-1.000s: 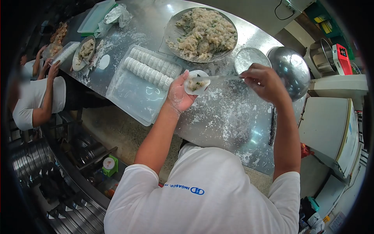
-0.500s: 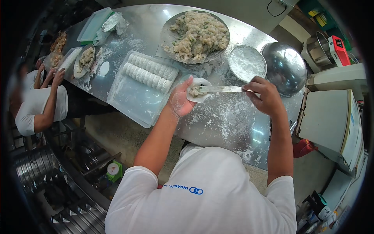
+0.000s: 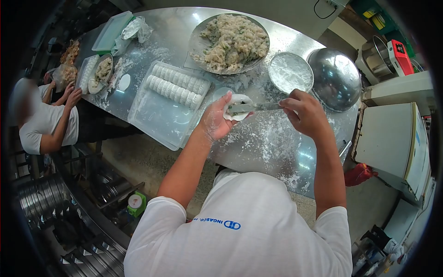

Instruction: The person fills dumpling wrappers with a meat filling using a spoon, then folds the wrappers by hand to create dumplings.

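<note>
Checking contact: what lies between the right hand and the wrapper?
In the head view, a flat metal blade spans from the right hand to the wrapper in the left hand.

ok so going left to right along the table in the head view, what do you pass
small bowl of filling → clear tray with rows of dumplings → left hand cupping a filled wrapper → flat spatula → right hand gripping it → large steel bowl

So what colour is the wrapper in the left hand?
White; the wrapper in the left hand, head view.
</note>
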The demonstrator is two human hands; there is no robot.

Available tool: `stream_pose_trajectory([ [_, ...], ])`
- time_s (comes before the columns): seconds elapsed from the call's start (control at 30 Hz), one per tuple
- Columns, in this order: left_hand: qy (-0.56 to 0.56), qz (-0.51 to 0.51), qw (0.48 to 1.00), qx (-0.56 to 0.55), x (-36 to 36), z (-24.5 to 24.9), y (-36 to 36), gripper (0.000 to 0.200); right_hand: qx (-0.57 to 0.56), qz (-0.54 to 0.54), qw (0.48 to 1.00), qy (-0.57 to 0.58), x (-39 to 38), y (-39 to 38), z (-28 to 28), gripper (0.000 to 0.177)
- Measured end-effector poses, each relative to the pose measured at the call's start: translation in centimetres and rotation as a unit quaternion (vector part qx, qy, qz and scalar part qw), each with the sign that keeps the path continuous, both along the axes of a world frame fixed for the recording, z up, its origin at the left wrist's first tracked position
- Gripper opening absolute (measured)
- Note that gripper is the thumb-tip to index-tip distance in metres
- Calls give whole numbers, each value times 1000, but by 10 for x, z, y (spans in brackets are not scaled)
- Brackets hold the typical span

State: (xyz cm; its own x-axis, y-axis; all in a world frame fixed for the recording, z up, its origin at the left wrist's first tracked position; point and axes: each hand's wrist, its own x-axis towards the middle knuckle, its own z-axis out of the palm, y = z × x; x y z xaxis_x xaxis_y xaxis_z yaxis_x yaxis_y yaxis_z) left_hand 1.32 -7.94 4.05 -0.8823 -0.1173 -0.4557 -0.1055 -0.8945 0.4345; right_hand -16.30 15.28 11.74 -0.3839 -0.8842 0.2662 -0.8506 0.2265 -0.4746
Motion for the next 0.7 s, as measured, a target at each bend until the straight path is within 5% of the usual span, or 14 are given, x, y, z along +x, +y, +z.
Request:
stream_pose_trajectory([
  [0.23,-31,130,986,-97,1,10,-4,48,57,-166,980,97,-8,-39,41,11],
  [0.3,-6,113,986,-120,2,17,2,47,151,-158,959,183,-11,-76,18,14],
  [0.37,17,95,990,-98,1,23,10,47,184,-127,965,139,-16,-116,-31,14],
  [0.5,53,91,994,-12,12,44,12,49,7,-26,995,99,1,-103,-24,4],
  [0.57,40,92,995,-4,18,52,15,52,-92,8,996,-5,19,-73,-11,10],
  [0.7,48,21,999,10,19,54,34,54,-221,32,974,32,57,-34,-13,24],
])
